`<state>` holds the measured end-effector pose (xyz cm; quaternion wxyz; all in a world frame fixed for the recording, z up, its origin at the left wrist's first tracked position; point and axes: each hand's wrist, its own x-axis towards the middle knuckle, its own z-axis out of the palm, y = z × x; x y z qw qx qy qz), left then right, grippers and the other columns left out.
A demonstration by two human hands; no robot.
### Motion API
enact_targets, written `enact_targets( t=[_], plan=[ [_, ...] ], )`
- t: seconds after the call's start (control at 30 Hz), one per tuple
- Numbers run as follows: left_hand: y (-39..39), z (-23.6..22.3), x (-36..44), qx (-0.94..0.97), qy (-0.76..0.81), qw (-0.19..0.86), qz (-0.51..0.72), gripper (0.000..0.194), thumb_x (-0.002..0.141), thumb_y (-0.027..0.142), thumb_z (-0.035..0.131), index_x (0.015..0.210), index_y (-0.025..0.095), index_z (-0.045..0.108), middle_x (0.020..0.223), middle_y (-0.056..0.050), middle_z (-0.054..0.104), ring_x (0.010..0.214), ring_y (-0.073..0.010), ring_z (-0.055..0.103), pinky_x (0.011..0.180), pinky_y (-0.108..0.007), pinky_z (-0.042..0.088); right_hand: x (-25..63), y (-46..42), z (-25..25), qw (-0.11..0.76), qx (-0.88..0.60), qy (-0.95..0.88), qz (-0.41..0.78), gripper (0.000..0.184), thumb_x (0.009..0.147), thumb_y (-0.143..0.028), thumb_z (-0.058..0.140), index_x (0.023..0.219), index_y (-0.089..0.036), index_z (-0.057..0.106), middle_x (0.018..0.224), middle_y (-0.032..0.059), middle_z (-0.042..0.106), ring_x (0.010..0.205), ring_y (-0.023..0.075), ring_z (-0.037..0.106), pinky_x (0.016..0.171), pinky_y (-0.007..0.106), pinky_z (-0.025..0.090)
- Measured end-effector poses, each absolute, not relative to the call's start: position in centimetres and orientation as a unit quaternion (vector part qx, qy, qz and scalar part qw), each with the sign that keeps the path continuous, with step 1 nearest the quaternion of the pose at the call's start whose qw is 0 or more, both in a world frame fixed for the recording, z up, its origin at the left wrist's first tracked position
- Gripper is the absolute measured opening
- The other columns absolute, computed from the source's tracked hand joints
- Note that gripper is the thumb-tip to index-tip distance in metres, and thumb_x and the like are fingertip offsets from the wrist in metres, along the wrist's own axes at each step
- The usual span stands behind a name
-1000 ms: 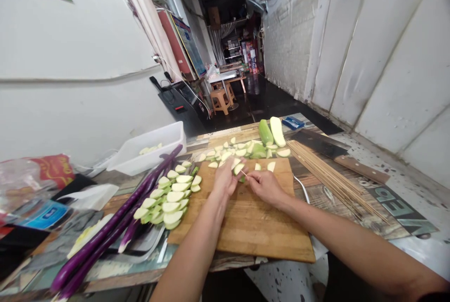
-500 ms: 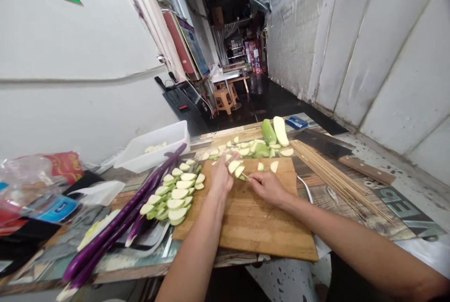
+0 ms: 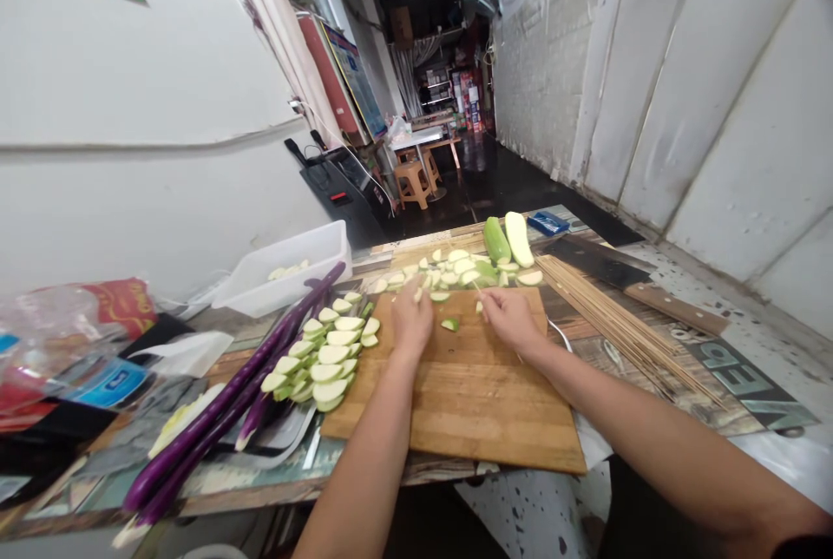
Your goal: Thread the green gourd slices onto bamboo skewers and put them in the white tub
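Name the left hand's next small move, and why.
Probably pick up one of the scattered slices for the thin stick: the left hand is right beside them, while the right hand, apart from it, appears to pinch the stick.

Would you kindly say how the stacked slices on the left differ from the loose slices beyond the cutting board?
The stacked slices lie in overlapping rows; the loose slices are scattered. The stacked slices are beside the purple eggplants; the loose slices are nearer the green vegetable piece. Both show pale cut faces and green skin.
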<state>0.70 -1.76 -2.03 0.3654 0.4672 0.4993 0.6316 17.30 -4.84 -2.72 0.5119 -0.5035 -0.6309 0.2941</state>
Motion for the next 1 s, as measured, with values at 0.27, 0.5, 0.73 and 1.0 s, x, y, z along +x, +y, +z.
enact_targets(
  t=[0.27, 0.5, 0.73, 1.0],
  plan=[
    [-1.1, -3.2, 0.7, 0.575, 0.568, 0.319, 0.495, 0.021, 0.055, -0.001, 0.065, 0.053, 0.019, 0.061, 0.081, -0.009, 0.064, 0.121, -0.0256, 0.036, 0.102, -0.038, 0.017, 17.3, -4.9, -2.7, 0.542, -0.514, -0.571, 0.342, 0.028, 0.077, -0.028, 0.043, 0.050, -0.018, 0.045, 0.045, -0.0016, 0.046, 0.045, 0.0114, 0.042, 0.047, 0.022, 0.032],
    [-1.0, -2.4, 0.5, 0.466, 0.550, 0.388, 0.574, 0.017, 0.062, 0.003, 0.062, 0.064, 0.020, 0.063, 0.085, -0.006, 0.065, 0.112, -0.0219, 0.046, 0.094, -0.031, 0.032, 17.2, -5.3, -2.6, 0.535, -0.504, -0.591, 0.332, 0.029, 0.077, -0.030, 0.042, 0.052, -0.018, 0.046, 0.046, -0.0019, 0.045, 0.047, 0.0112, 0.043, 0.048, 0.021, 0.032],
    [-0.5, -0.8, -0.5, 0.274, 0.441, 0.565, 0.641, 0.010, 0.081, 0.016, 0.050, 0.077, 0.011, 0.058, 0.076, -0.007, 0.063, 0.063, -0.0099, 0.060, 0.053, -0.016, 0.046, 16.6, -6.0, -3.2, 0.493, -0.455, -0.682, 0.291, 0.029, 0.080, -0.029, 0.042, 0.058, -0.017, 0.056, 0.052, -0.0010, 0.049, 0.050, 0.0112, 0.043, 0.050, 0.022, 0.030],
    [0.0, -1.3, -2.3, 0.218, 0.433, 0.567, 0.666, 0.004, 0.079, 0.012, 0.052, 0.083, 0.013, 0.054, 0.086, -0.009, 0.065, 0.076, -0.0160, 0.064, 0.065, -0.028, 0.053, 16.4, -6.1, -4.4, 0.427, -0.427, -0.750, 0.271, 0.025, 0.081, -0.027, 0.044, 0.070, -0.017, 0.064, 0.055, -0.0001, 0.054, 0.051, 0.0111, 0.044, 0.049, 0.021, 0.029]
  ],
)
